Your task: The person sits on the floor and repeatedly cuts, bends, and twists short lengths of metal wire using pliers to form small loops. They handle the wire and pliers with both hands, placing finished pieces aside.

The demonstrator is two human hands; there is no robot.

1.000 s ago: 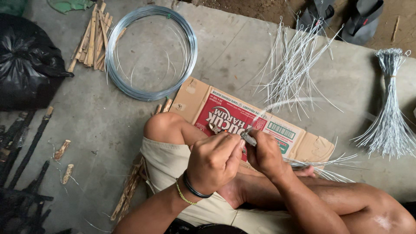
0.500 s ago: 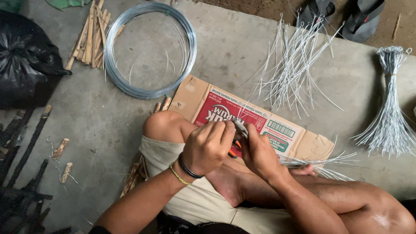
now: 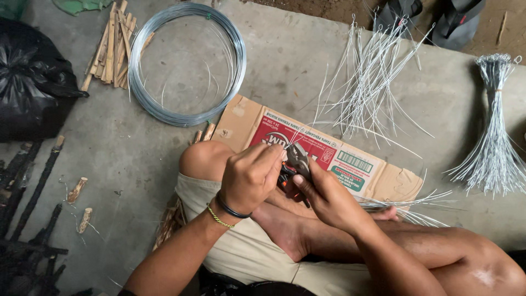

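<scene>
The person sits cross-legged on the concrete floor, both hands working close together just above the bent knee. The right hand wraps a pair of pliers with dark and orange grips, its fingers closed round the handles and the thumb laid along the top. The left hand, with a black band and a thin gold bracelet at the wrist, has its fingertips pressed together right at the plier nose, pinching the end of a thin cut wire; the wire itself is so fine there that I can barely make it out.

Under the hands lies a flattened cardboard box. Beyond it a loose fan of cut wires with looped ends is spread on the floor, a tied bundle of finished wires lies well off to the right, and a few more cut lengths rest beside the person's leg. A big coil of wire sits to the upper left, next to a heap of split wooden sticks and a black plastic bag.

The risk I see is the left fingertips sitting so near the plier nose: a slip could nip skin, and a springy wire end could flick up or prick a finger.
</scene>
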